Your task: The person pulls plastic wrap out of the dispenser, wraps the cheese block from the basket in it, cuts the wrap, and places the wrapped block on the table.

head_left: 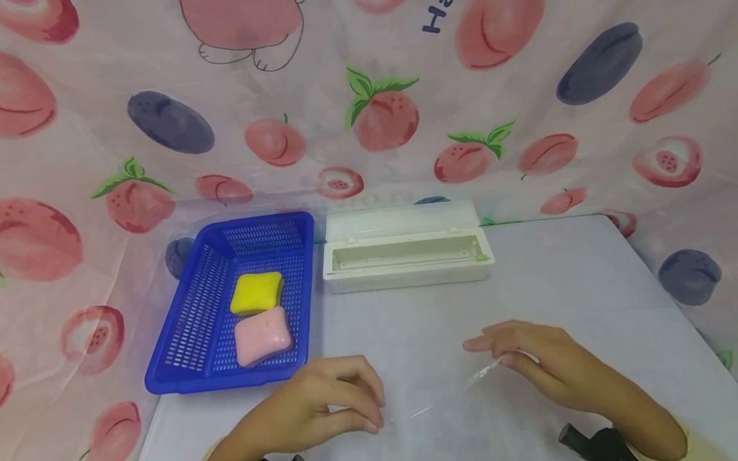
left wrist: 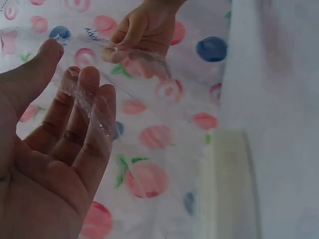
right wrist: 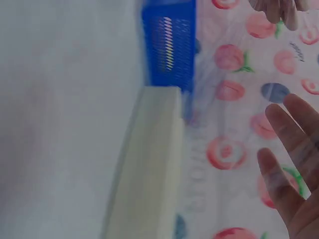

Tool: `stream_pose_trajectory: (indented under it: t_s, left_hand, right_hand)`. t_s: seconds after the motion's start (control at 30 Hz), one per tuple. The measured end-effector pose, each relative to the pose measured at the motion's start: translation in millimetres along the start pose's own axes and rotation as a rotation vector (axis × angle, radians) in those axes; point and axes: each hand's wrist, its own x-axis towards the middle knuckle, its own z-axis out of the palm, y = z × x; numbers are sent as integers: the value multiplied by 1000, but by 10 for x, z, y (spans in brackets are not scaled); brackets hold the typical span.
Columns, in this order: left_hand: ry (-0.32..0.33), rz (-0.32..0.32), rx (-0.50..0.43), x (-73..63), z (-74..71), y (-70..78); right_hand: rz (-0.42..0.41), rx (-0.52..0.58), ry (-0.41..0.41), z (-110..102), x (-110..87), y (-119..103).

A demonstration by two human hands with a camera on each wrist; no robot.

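A sheet of clear plastic film (left wrist: 92, 107) stretches between the two hands, nearly invisible against the white table. My left hand (head_left: 323, 403), at the front right of the blue basket, pinches one side of the film, which lies over the fingers in the left wrist view. My right hand (head_left: 548, 362), in front and to the right of the white box, pinches the other side between thumb and fingers; crinkled film shows below its thumb. The white long box (head_left: 409, 278) stands at the back with its lid (head_left: 403, 218) raised and a hollow slot inside.
The blue basket (head_left: 173, 378) at the left holds a yellow soap bar (head_left: 256, 293) and a pink soap bar (head_left: 263, 337). A fruit-print curtain (head_left: 323, 83) hangs behind the table (head_left: 553, 275). Black gear (head_left: 599, 443) sits under the right wrist.
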Motion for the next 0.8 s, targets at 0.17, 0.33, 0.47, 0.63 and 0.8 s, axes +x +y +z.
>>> stream_pose_trajectory:
  t_s: [0.17,0.33,0.47,0.63,0.8]
  left_hand:
    - [-82,-136,-101,-248,236,-202]
    - [-152,-229,-123,-419,449,-474]
    - [-191,-280,-90,-501,628,-705]
    - [-276,-373,58,-537,832,-839]
    - [-431,-611,174,-492,842,-684]
  right_hand:
    - [64,6,-117,254,-321,86]
    - [144,-101,-180,518,-561,201]
    - [133,-165,-216,676,-636,321]
    - [111,-224,-330,773,-682,455]
    - [183,-228,-517,780,-727,460]
